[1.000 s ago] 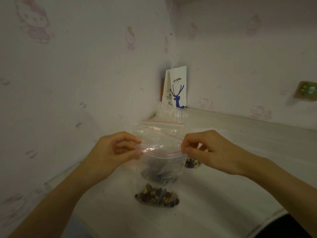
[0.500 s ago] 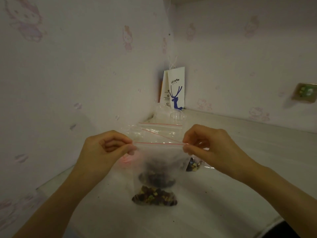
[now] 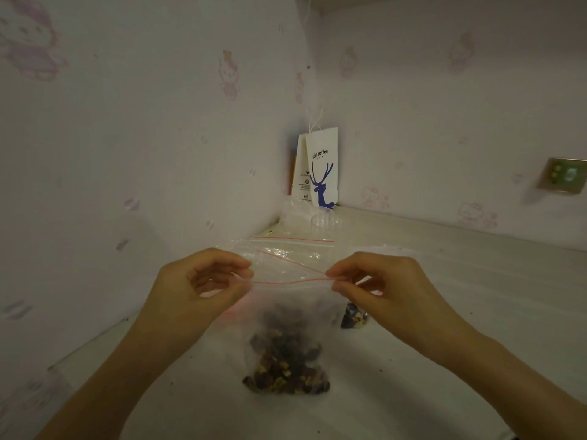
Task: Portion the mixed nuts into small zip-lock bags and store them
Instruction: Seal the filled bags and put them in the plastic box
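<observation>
A small clear zip-lock bag [image 3: 290,309] with a red seal line hangs upright between my hands, with dark mixed nuts [image 3: 286,344] in its bottom. My left hand [image 3: 203,287] pinches the bag's top left corner and my right hand [image 3: 378,287] pinches its top right corner. Under it on the white table [image 3: 444,360] lies another bag of mixed nuts [image 3: 286,381]. A third bag of nuts [image 3: 354,317] shows below my right hand, partly hidden. Empty zip-lock bags [image 3: 292,252] lie behind my hands.
A white paper coffee bag [image 3: 320,169] with a blue deer stands in the wall corner. Crumpled clear plastic [image 3: 314,217] lies in front of it. Patterned walls close the left and back sides. A wall socket [image 3: 562,176] sits at the far right.
The bag's mouth was open and sagging a second ago; now its red seal line runs nearly straight between my hands, which have moved slightly apart. The bag hangs a bit higher.
</observation>
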